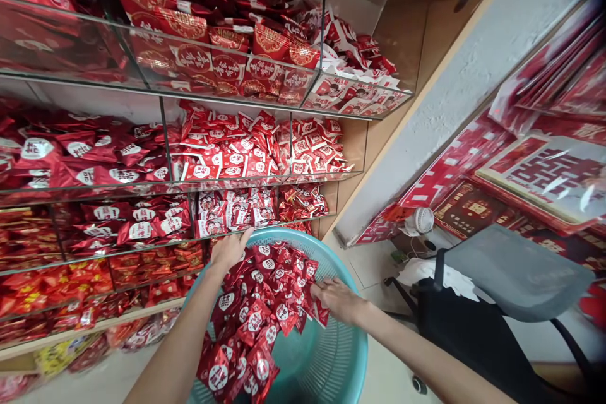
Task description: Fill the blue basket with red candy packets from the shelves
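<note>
A large turquoise plastic basket (pixel 348 353) stands before me, holding many small red snack packets (pixel 255 319) with round white labels. The packets are heaped at its left and middle. My left hand (pixel 230 252) is at the basket's far left rim, its thumb along the rim and most of its fingers hidden; it appears closed on the rim. Inside the basket's right side, my right hand (pixel 335 298) has its fingers curled against red packets at the edge of the heap. How many packets it grips is hidden.
Glass-fronted shelves (pixel 227 186) filled with red packets rise beyond the basket. To the right are a chair (pixel 516 274) with a grey back, a white cable-wrapped object (pixel 423 220) and red decorations (pixel 549 170). Bagged goods (pixel 69 353) lie beneath the shelves.
</note>
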Motion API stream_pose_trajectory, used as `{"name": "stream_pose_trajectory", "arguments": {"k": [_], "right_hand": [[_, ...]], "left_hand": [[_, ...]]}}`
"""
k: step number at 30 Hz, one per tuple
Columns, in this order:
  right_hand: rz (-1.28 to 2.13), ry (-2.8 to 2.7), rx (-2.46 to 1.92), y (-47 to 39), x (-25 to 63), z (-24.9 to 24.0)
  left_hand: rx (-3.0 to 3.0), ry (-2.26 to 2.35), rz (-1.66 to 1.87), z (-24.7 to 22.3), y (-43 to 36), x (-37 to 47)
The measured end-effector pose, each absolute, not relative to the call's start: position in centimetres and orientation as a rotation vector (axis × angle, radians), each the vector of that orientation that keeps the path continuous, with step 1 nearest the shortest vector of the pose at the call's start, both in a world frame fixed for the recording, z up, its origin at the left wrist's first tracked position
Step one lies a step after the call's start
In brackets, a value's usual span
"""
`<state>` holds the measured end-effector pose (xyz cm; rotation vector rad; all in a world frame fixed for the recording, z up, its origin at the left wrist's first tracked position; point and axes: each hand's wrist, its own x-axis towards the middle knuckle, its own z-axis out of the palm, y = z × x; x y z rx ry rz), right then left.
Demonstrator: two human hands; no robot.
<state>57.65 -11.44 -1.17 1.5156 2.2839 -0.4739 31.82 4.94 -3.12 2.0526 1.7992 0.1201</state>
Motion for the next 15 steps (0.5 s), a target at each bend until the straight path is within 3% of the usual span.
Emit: {"name": "stream_pose_trajectory", "arguments": {"k": [15], "right_hand": [[-0.223, 2.331, 1.58, -11.7, 58.0, -1.3]], "left_hand": [[2.039, 1.807, 0.1, -2.7, 4.8, 31.9]]}}
